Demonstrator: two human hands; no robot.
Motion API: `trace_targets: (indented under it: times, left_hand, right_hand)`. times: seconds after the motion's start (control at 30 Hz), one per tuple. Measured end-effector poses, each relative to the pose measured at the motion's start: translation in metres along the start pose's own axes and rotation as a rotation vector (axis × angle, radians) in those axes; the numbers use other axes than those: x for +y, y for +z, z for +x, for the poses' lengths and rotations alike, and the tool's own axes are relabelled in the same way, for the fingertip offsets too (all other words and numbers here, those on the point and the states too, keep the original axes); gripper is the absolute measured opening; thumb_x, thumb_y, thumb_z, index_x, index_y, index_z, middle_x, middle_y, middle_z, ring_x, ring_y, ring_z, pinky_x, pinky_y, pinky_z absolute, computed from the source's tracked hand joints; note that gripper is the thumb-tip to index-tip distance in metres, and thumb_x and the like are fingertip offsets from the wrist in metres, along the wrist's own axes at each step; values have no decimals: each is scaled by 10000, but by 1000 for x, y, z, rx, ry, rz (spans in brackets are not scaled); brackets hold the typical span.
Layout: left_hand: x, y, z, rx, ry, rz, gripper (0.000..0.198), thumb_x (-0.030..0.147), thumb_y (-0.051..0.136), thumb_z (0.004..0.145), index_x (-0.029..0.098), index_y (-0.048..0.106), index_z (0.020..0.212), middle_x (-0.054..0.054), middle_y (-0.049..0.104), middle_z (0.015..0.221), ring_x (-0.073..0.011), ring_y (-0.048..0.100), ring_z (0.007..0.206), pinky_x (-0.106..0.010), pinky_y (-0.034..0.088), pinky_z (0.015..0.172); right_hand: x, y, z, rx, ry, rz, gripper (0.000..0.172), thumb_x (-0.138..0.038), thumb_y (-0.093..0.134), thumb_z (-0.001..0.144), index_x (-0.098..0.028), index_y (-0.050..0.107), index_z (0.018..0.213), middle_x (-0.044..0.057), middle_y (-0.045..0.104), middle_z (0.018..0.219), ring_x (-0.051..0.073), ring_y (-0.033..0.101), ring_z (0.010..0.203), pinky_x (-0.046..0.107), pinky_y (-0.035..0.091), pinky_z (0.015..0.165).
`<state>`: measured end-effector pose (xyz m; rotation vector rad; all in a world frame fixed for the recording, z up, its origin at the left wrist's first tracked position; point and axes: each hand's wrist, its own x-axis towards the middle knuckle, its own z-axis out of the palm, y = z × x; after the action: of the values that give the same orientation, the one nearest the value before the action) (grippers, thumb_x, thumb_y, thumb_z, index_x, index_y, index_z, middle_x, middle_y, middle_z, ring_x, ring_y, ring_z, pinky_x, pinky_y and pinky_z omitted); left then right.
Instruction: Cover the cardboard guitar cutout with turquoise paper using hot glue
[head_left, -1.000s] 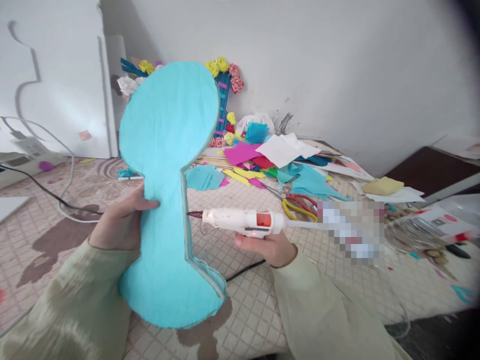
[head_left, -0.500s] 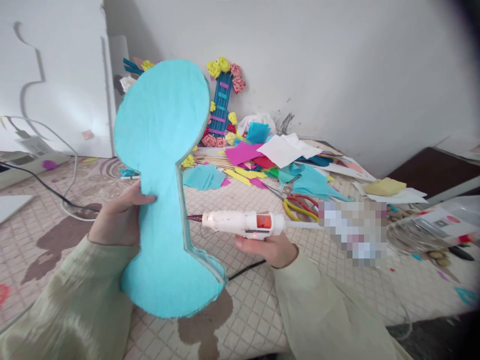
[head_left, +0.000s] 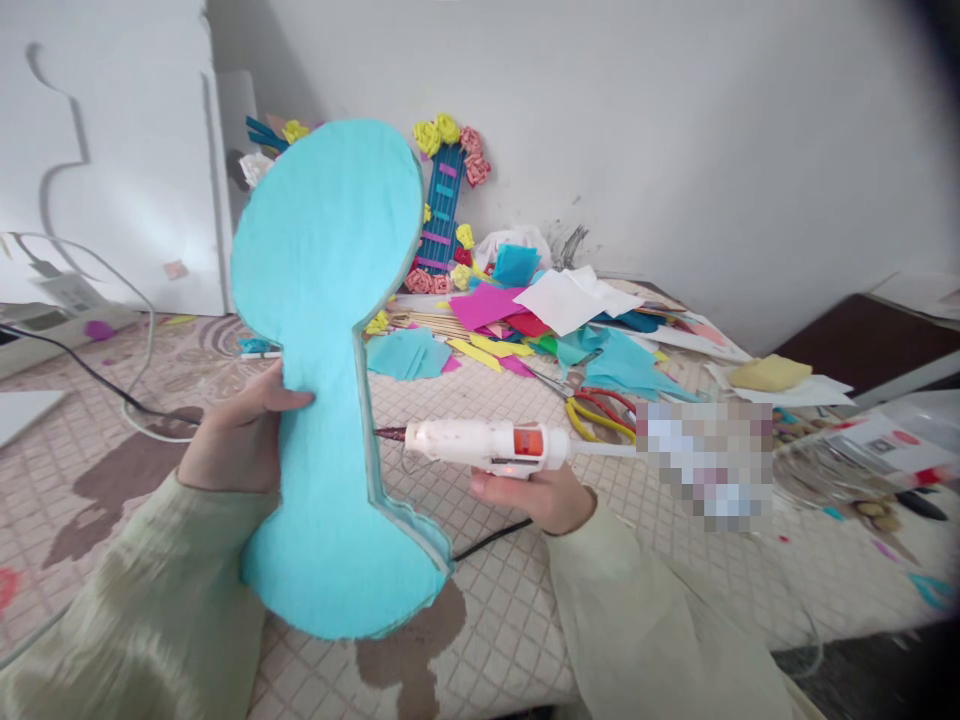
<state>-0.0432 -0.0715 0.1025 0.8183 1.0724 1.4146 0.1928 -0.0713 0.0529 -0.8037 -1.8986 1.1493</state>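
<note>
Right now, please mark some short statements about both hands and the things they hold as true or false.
1. The left hand grips the turquoise cutout at its narrow middle. True.
2. The right hand is empty. False: it holds a white glue gun.
3. The glue gun's nozzle points at the cutout's right edge. True.
4. The cutout lies flat. False: it is held upright.
5. Coloured paper sheets lie in a pile near the wall. True.
</note>
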Motion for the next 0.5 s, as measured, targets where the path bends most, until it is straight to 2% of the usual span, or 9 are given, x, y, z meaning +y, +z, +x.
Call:
trace_targets:
  times: [0.5]
  left_hand:
    - [3,-2,1,54,-12,-7,493,74,483,631,215,604,1087,30,695,843,-256,643,806,-382,564,699]
  right_hand:
    - [-6,-1,0,6,-9,52,101,-241,619,675,-150,584,649,-16,521,548,112,473,521,235,405,521]
